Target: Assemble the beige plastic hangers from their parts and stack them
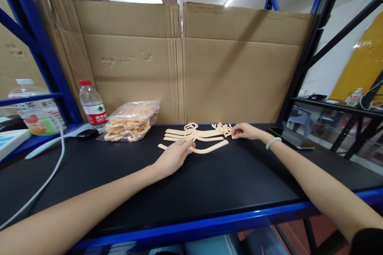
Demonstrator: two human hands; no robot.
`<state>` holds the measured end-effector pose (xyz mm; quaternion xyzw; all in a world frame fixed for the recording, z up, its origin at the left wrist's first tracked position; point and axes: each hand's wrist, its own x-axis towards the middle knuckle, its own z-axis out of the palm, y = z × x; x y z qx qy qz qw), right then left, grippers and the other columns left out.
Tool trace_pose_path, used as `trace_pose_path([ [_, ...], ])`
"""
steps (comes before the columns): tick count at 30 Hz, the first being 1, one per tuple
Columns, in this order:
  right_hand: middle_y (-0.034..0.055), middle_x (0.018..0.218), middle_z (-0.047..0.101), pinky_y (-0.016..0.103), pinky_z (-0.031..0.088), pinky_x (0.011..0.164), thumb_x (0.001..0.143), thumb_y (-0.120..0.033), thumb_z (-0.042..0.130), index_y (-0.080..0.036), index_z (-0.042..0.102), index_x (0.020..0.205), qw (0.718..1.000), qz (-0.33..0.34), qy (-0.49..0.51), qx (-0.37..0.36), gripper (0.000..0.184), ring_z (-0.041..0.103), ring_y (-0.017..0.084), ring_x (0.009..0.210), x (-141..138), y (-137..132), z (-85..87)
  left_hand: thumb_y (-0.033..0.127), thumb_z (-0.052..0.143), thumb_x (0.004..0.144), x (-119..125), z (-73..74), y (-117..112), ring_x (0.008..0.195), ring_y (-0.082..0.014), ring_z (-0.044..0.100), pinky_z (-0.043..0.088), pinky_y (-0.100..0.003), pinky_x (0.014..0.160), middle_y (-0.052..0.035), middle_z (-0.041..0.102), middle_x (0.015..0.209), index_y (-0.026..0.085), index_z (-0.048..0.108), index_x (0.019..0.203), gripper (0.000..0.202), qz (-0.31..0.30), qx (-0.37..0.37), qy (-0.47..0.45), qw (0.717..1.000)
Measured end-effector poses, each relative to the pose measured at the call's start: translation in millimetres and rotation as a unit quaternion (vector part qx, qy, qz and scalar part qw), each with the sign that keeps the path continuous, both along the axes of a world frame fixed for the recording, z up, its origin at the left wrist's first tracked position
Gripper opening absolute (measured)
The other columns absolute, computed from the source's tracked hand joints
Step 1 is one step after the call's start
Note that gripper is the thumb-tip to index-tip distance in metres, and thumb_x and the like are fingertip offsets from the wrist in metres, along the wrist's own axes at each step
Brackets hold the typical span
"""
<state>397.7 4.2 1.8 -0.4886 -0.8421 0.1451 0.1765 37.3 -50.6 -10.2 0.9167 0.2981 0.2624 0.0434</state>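
On the tabletop (209, 191), the left hand (175, 155) is over the nearest strip (206, 151), whose ends reach out on either side of it. Just beyond that hand lie the other strips (206, 133), with a bundle of loops (194, 126) over them. The right hand (240, 130) is at the right edge of a heap of small pieces (222, 128) — right of the loops. Left of and beyond the left hand sits a filled bag (131, 121); a bottle (92, 103) stands left of that. A flat device (291, 139) lies right of the right hand — cardboard (239, 67) stands behind both hands.

Curved cream strips (209, 150) lie sideways, small pieces (223, 128) clustered at right.
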Motion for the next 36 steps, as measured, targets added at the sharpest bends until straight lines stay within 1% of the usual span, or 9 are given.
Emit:
trace_pose_path([
  [7,0.0054,0.083,0.062,0.028,0.041,0.065,0.078,-0.033,0.057,-0.016,0.066,0.084,0.999,0.009,0.024,0.030,0.021,0.052,0.015,0.069,0,-10,9.9,0.019,0.033,0.093,-4,2.9,-9,0.092,-0.0198,0.057,0.045,-0.032,0.084,-0.0063,0.059,0.099,0.020,0.053,0.100,0.021,0.012,0.010,-0.049,0.999],
  [11,0.0091,0.096,0.059,0.031,0.043,0.068,0.082,-0.040,0.053,-0.016,0.065,0.081,0.987,0.001,0.083,0.135,0.026,0.053,0.016,0.074,-5,-14,17.9,0.018,0.034,0.093,-2,2.4,-12,0.093,-0.0198,0.057,0.045,-0.032,0.084,-0.0067,0.059,0.101,0.019,0.053,0.100,0.021,0.015,0.011,-0.064,0.998],
  [16,0.0039,0.071,0.055,0.029,0.040,0.057,0.080,-0.046,0.057,-0.017,0.066,0.077,0.954,-0.112,0.165,0.224,0.031,0.044,0.012,0.057,-25,-25,26.3,0.019,0.034,0.093,-2,-0.6,-12,0.093,-0.0189,0.057,0.045,-0.031,0.083,-0.0054,0.059,0.101,0.021,0.052,0.100,0.019,0.018,-0.001,-0.092,0.996],
  [20,-0.0022,0.050,0.051,0.025,0.033,0.046,0.077,-0.050,0.063,-0.015,0.064,0.083,0.920,-0.128,0.351,0.119,0.035,0.041,0.009,0.044,-55,-46,31.8,0.019,0.036,0.092,-4,3.8,-17,0.088,-0.0173,0.057,0.044,-0.028,0.079,-0.0036,0.060,0.095,0.020,0.052,0.099,0.017,0.030,0.006,-0.124,0.992],
  [24,0.0090,0.078,0.068,0.026,0.043,0.052,0.070,-0.043,0.071,-0.013,0.065,0.087,0.873,-0.049,0.485,-0.033,0.035,0.060,0.015,0.062,-86,-66,31.5,0.021,0.037,0.091,-6,9.8,-25,0.073,-0.0157,0.055,0.044,-0.027,0.072,-0.0012,0.058,0.080,0.019,0.052,0.097,0.016,0.049,-0.003,-0.130,0.990],
  [27,0.0090,0.084,0.067,0.024,0.042,0.051,0.072,-0.040,0.070,-0.013,0.068,0.084,0.848,-0.024,0.525,-0.073,0.030,0.056,0.012,0.063,-100,-74,25.7,0.021,0.038,0.089,-7,9.3,-28,0.065,-0.0149,0.052,0.043,-0.027,0.067,0.0004,0.055,0.071,0.019,0.052,0.097,0.016,0.060,-0.007,-0.124,0.990],
  [30,0.0053,0.078,0.065,0.022,0.042,0.051,0.066,-0.034,0.077,-0.014,0.066,0.078,0.837,-0.030,0.540,-0.085,0.025,0.048,0.008,0.057,-103,-77,16.1,0.019,0.039,0.087,-6,5.4,-26,0.070,-0.0150,0.053,0.043,-0.028,0.071,-0.0014,0.058,0.078,0.018,0.053,0.099,0.018,0.052,0.004,-0.134,0.990],
  [33,0.0011,0.075,0.063,0.024,0.048,0.059,0.059,-0.027,0.082,-0.018,0.060,0.080,0.817,-0.044,0.564,-0.117,0.032,0.054,0.010,0.062,-100,-81,7.8,0.017,0.040,0.086,-6,3.6,-23,0.071,-0.0146,0.054,0.042,-0.027,0.071,-0.0014,0.059,0.081,0.019,0.053,0.100,0.019,0.050,0.017,-0.146,0.988],
  [36,-0.0010,0.074,0.061,0.027,0.051,0.069,0.058,-0.022,0.083,-0.020,0.059,0.095,0.806,-0.038,0.567,-0.164,0.044,0.058,0.011,0.069,-97,-84,4.8,0.016,0.041,0.086,-6,4.7,-23,0.067,-0.0141,0.053,0.041,-0.026,0.067,0.0007,0.055,0.073,0.019,0.054,0.098,0.017,0.062,0.025,-0.149,0.987],
])
